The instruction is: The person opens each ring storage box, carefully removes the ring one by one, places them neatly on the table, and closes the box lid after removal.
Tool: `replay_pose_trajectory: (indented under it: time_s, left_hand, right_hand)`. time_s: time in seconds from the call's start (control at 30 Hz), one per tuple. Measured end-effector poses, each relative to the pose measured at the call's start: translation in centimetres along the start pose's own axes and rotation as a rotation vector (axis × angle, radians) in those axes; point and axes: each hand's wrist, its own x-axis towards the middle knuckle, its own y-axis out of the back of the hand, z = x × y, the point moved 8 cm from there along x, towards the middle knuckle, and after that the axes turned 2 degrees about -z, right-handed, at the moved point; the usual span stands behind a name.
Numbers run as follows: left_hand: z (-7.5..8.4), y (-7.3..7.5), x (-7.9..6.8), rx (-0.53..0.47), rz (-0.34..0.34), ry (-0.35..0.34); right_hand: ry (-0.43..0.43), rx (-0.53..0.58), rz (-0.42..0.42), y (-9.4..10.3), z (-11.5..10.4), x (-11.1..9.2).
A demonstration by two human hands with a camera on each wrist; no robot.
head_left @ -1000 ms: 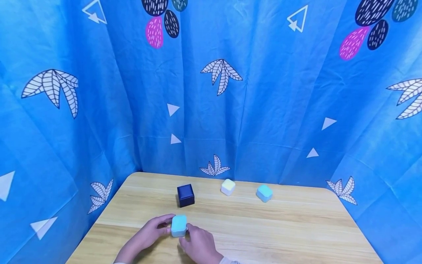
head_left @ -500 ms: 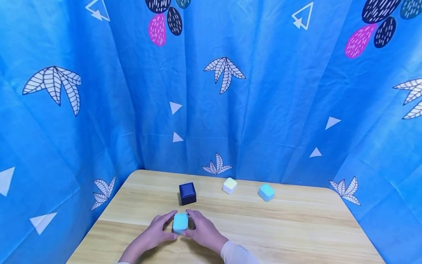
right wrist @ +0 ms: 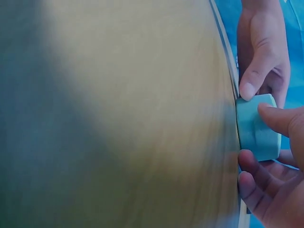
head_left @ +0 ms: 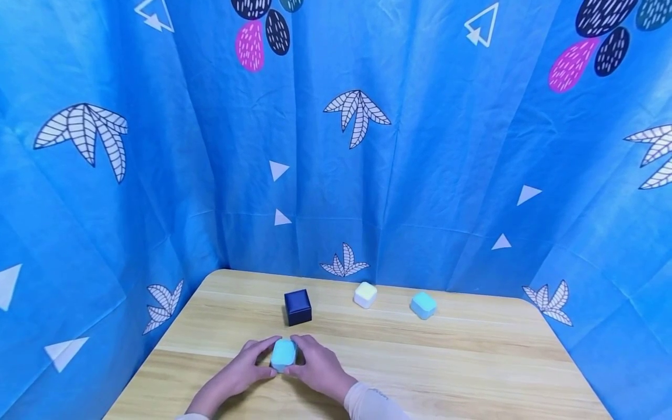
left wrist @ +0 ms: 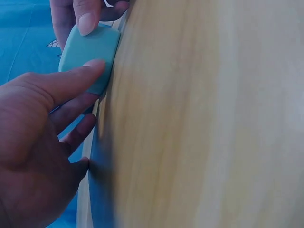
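A small turquoise box (head_left: 284, 353) with rounded corners sits at the near left of the wooden table, between the two hands. My left hand (head_left: 242, 367) holds its left side, thumb on the near face and index finger at the far corner. From the right, my right hand (head_left: 318, 366) grips it in the same way, thumb in front and fingertips behind. In the left wrist view both thumbs press the near face of the turquoise box (left wrist: 90, 50). A shallow notch shows on that face in the right wrist view, below the right thumb (right wrist: 273, 114).
Just behind the hands stands a dark blue box (head_left: 298, 307). Farther back are a white box (head_left: 365, 295) with a pale yellow top and a second turquoise box (head_left: 423, 305). A patterned blue curtain (head_left: 336, 175) encloses the back and sides of the wooden table (head_left: 446, 367).
The right hand's index finger has shifted from the box's right side to its far corner, and the left thumb has come onto the near face. The view has shifted slightly.
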Motion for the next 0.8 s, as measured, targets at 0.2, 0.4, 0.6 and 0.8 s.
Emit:
replay_pose_trajectory:
  time_s: [0.2, 0.4, 0.6, 0.8]
  left_hand:
    - [-0.3, 0.1, -0.1, -0.022, 0.011, 0.019]
    - [-0.9, 0.3, -0.2, -0.041, 0.053, 0.064]
    - [-2.0, 0.7, -0.2, -0.068, 0.072, 0.106]
    - [-2.5, 0.9, 0.1, -0.055, 0.071, 0.101]
  right_hand:
    - [-0.008, -0.021, 0.009, -0.3, -0.4, 0.2]
    - [-0.026, -0.034, 0.019, -0.6, -0.9, 0.4]
    - [-0.02, -0.057, 0.041, -0.9, -1.2, 0.6]
    - [0.012, -0.09, 0.065, -0.9, -1.4, 0.7]
